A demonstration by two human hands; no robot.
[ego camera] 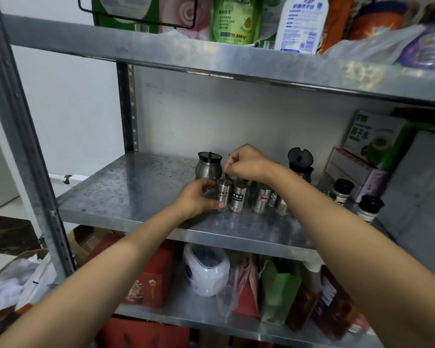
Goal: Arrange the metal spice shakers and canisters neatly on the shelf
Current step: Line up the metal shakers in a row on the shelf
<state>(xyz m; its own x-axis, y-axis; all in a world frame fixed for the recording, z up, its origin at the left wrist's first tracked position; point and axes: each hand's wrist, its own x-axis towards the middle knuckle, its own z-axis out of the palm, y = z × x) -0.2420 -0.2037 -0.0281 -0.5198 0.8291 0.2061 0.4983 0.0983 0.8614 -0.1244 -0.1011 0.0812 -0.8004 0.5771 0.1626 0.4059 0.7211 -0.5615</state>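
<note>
Left hand around leftmost shaker

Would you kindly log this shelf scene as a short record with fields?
surface: metal middle shelf
left hand: gripping the leftmost shaker
right hand: closed, above the shaker row
front row: second shaker, third shaker, upright
behind: round canister, dark-lidded
right: two black-capped jars, carton

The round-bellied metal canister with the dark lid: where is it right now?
In the head view, the round-bellied canister stands toward the back of the middle shelf, behind the row of shakers, just left of the right hand.
</note>
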